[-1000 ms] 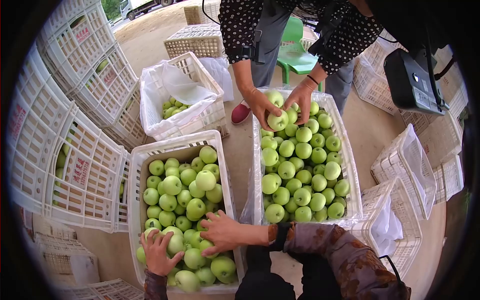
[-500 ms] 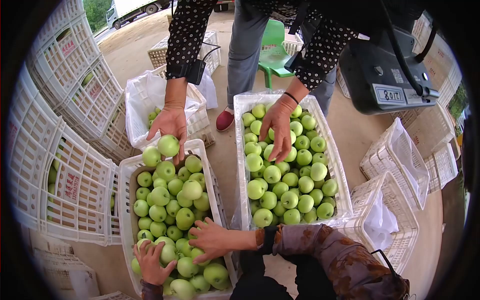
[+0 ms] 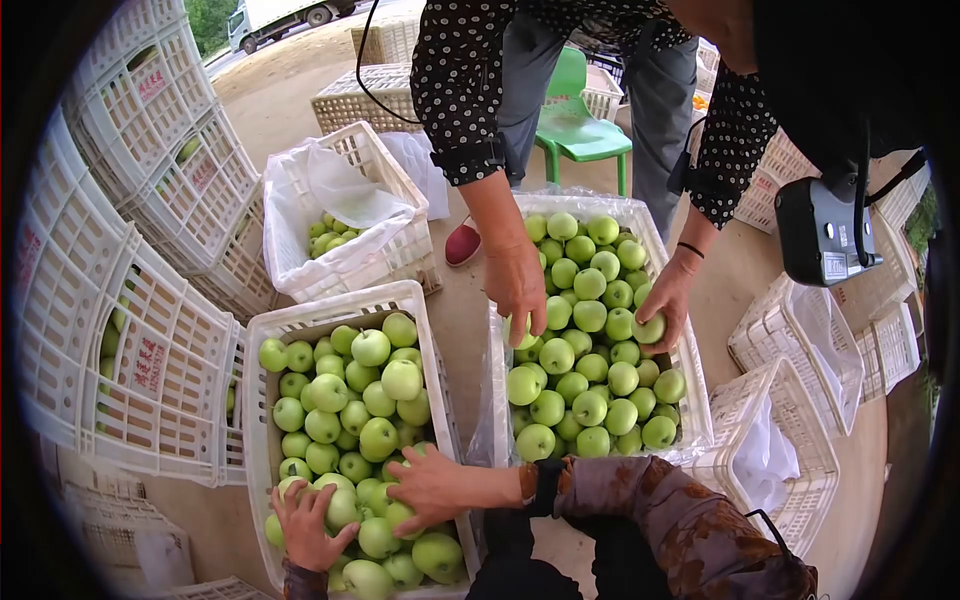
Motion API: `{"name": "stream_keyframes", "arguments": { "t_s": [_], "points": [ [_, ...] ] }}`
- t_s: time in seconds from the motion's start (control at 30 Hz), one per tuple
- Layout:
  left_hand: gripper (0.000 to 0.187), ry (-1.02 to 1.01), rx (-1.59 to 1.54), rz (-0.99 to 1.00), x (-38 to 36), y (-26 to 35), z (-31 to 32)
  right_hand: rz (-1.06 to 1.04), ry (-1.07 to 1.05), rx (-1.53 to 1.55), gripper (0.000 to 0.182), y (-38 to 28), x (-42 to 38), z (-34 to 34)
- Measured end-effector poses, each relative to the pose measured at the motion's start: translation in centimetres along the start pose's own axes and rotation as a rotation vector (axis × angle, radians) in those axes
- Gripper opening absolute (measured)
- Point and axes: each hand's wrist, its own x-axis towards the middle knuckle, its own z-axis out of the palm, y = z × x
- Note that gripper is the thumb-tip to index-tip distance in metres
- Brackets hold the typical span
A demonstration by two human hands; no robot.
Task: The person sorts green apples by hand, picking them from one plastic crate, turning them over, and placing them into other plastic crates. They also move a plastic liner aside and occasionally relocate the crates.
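My left hand [image 3: 309, 527] lies over the near left part of a crate [image 3: 436, 375] full of green apples, its fingers spread against an apple [image 3: 342, 509]. My right hand [image 3: 437, 487] rests on the apples a little to the right, fingers apart, with an apple [image 3: 399, 516] partly under its thumb side. Across from me, another person's hand [image 3: 515, 285] is over the left edge of a second apple crate [image 3: 697, 400], fingers around an apple [image 3: 520, 331]. That person's other hand [image 3: 672, 303] grips an apple [image 3: 649, 328] at the right side.
A crate lined with white plastic [image 3: 340, 240] holds some apples behind the left crate. Tall stacked crates [image 3: 150, 350] line the left side. Lined crates [image 3: 770, 440] stand at the right. Behind are a green chair [image 3: 585, 140] and a dark device [image 3: 820, 235] at upper right.
The other person's hand over the left crate has moved across to the second crate, and their other hand has shifted right onto an apple. My own hands have hardly moved.
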Motion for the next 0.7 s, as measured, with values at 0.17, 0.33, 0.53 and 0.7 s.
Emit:
{"name": "stream_keyframes", "arguments": {
  "t_s": [0.17, 0.33, 0.53, 0.7],
  "points": [
    [0.064, -0.002, 0.002, -0.006, 0.0, 0.2, -0.1, 0.011, 0.129, -0.017, 0.071, 0.5, 0.3, 0.9],
    [0.075, -0.056, 0.017, -0.006, 0.1, 0.8, -0.2, 0.062, 0.058, -0.020, 0.070, 0.9, 0.4, -0.2],
    [0.085, -0.100, 0.028, -0.016, 0.0, 0.6, -0.1, 0.003, 0.137, -0.030, 0.068, 0.2, -0.8, 0.7],
    [0.086, -0.098, 0.037, -0.027, 0.0, 0.6, 0.0, -0.035, 0.197, -0.019, 0.066, 0.6, -0.6, 1.0]
  ]
}}
